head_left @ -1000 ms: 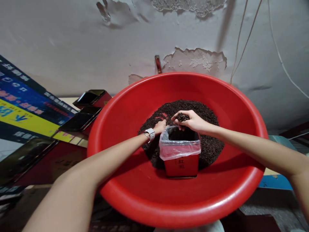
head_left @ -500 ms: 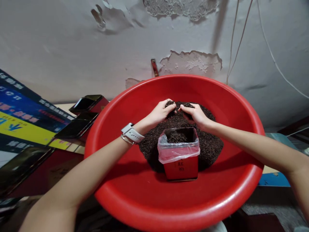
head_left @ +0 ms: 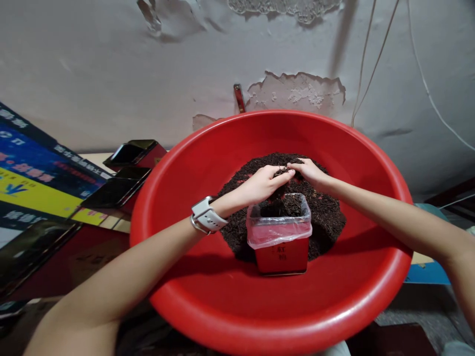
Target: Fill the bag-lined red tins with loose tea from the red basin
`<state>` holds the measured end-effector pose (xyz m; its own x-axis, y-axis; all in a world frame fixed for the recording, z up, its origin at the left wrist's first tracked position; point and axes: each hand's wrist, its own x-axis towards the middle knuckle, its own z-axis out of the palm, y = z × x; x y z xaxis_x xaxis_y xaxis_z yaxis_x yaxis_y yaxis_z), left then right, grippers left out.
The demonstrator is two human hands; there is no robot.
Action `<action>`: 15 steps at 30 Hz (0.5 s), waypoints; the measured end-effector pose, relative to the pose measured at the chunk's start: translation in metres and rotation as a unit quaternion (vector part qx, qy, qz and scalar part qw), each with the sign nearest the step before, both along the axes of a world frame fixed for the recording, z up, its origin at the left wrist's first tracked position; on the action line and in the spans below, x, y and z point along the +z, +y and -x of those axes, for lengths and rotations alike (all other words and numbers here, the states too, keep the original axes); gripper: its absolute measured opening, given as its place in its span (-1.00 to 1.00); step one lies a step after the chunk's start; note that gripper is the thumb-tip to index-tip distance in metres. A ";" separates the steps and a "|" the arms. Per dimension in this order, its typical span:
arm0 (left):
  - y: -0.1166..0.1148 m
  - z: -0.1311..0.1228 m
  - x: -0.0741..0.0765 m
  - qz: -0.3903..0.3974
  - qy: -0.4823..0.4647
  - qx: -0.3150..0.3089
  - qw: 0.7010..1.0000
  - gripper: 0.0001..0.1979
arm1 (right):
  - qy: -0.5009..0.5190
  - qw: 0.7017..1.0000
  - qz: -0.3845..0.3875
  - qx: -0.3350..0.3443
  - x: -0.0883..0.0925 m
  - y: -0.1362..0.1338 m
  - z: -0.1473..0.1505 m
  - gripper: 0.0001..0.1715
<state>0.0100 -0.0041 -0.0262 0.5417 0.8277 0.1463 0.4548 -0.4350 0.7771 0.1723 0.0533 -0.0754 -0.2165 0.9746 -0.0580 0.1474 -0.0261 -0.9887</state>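
Note:
A red square tin [head_left: 282, 258] stands upright in a wide red plastic basin [head_left: 274, 329]. Its mouth is lined with a clear plastic bag [head_left: 278, 232] folded over the rim, and dark leaves show inside. Around and behind it lies a heap of dark, dry tea leaves [head_left: 237, 230]. My left hand [head_left: 261, 185], with a watch at the wrist, is curled round a clump of leaves above the tin's back edge. Fingertips touching it, my right hand [head_left: 313, 175] is cupped on leaves too, just behind the tin; its palm is hidden.
Several open dark-rimmed red tins [head_left: 118, 190] stand left of the basin, beside a blue and yellow printed box [head_left: 40, 173]. Behind rises a peeling wall [head_left: 166, 74] with hanging cords [head_left: 367, 64]. A blue-edged surface [head_left: 426, 272] shows at the right.
My left hand has moved right and slightly down, over the tin's back edge. My right hand has shifted a little right. The fingertips now meet, and the view has tilted slightly.

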 end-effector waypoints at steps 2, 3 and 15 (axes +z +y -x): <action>0.000 0.000 -0.001 -0.002 0.008 0.004 1.000 -0.63 | -0.062 0.997 0.033 0.023 -0.008 0.005 -0.005 -0.89; 0.001 0.000 -0.002 -0.001 0.016 0.009 1.000 -0.61 | -0.098 0.993 0.049 0.051 -0.011 0.007 -0.008 -0.92; -0.003 -0.001 -0.004 0.070 0.027 0.002 0.997 -0.49 | -0.571 0.692 0.198 0.394 -0.025 -0.002 -0.018 -0.37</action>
